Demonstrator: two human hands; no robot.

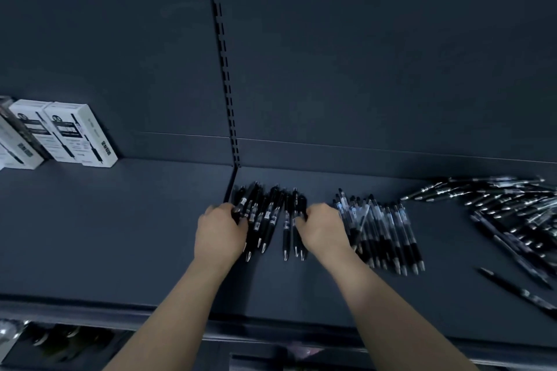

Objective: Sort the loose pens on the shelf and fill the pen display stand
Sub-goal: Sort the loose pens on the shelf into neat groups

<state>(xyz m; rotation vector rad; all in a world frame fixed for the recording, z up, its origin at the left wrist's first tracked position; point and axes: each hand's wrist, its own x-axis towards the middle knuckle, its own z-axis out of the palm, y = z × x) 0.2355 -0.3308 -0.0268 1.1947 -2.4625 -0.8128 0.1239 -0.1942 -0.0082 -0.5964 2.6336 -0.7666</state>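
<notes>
A batch of black pens point(265, 217) lies side by side on the dark shelf point(120, 220), tips toward me. My left hand point(220, 232) curls its fingers round the left edge of this batch. My right hand point(322, 229) curls round a few pens at its right edge. Right of that hand lies a row of clear-barrelled pens point(388, 232). A loose heap of pens point(512, 208) sprawls at the far right. No pen display stand is in view.
White pen boxes point(75, 135) stand at the back left of the shelf. A slotted upright point(226, 69) divides the back panel. One stray pen point(518, 292) lies near the front right edge. A lower shelf point(60, 343) shows dimly below.
</notes>
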